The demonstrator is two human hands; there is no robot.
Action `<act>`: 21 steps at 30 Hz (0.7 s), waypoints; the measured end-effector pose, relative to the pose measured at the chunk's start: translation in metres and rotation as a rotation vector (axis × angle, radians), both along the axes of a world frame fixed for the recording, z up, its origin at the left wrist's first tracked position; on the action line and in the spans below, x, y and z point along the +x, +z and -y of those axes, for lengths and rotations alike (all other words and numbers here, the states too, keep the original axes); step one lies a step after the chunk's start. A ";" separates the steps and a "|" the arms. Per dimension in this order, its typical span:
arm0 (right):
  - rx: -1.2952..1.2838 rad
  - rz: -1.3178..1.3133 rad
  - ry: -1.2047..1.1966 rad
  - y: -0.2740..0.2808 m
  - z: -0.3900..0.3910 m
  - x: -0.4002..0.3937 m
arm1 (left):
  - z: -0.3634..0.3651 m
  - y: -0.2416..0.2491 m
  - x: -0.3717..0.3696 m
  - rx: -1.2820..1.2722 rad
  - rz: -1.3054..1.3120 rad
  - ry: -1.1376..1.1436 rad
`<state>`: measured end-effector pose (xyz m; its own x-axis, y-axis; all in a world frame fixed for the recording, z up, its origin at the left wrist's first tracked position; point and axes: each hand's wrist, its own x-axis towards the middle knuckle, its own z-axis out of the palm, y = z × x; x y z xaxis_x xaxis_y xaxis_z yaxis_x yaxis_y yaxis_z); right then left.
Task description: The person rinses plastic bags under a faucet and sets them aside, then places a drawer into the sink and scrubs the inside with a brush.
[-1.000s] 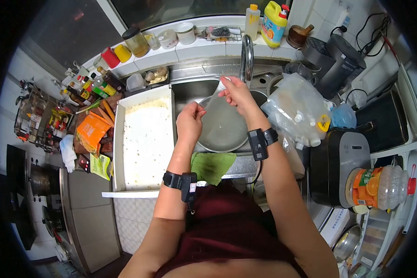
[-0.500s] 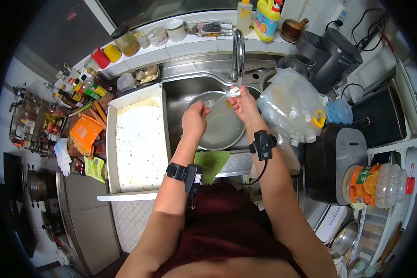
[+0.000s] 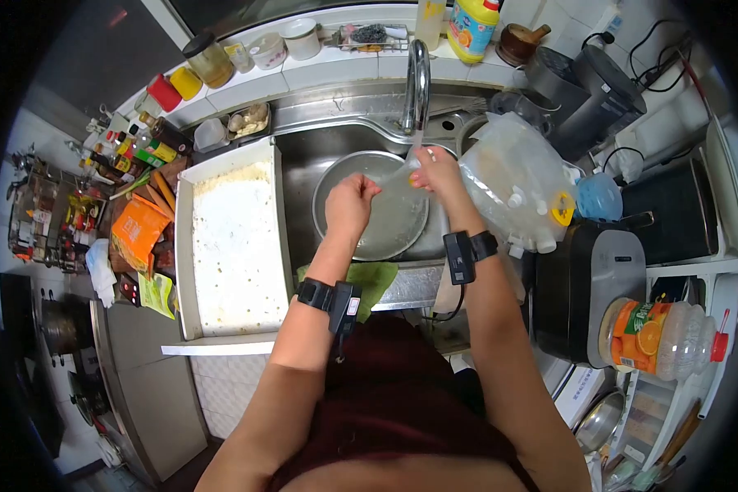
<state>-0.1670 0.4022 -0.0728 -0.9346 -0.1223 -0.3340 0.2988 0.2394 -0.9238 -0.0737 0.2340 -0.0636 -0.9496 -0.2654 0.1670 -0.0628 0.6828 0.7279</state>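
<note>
Item: clear plastic pouch (image 3: 392, 179), over the metal basin (image 3: 333, 215) in the sink, under the faucet (image 3: 417, 78) at 12 o'clock. Left hand (image 3: 350, 205) pinches its base, right hand (image 3: 437, 170) its spout. Likely light, limp, wet-slippery (grip the stiff neck).

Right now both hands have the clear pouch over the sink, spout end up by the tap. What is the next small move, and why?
Probably hold the clear pouch steady with its spout under the tap. The right hand pinches the spout end just below the tap's outlet, and the left hand grips the lower end above the metal bowl. Whether water runs I cannot tell.
</note>
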 end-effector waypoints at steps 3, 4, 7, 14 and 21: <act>0.081 -0.040 -0.001 0.012 -0.002 0.001 | 0.005 0.006 -0.004 -0.082 0.005 -0.021; 0.075 -0.052 -0.004 0.017 -0.002 0.002 | 0.008 0.007 -0.004 -0.109 0.034 -0.043; 0.057 -0.086 -0.001 0.034 -0.003 0.012 | 0.022 -0.006 0.000 -0.232 0.177 -0.137; 0.179 -0.303 0.065 0.039 -0.010 0.044 | 0.034 -0.016 0.011 -0.420 0.511 -0.332; 0.219 -0.358 0.095 0.074 -0.003 0.087 | 0.071 0.016 0.025 -0.254 0.776 -0.714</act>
<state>-0.0798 0.4053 0.0010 -0.9842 -0.1761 -0.0179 -0.0647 0.4524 -0.8895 -0.0486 0.1627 -0.0472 -0.7414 0.3480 -0.5737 0.0266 0.8696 0.4930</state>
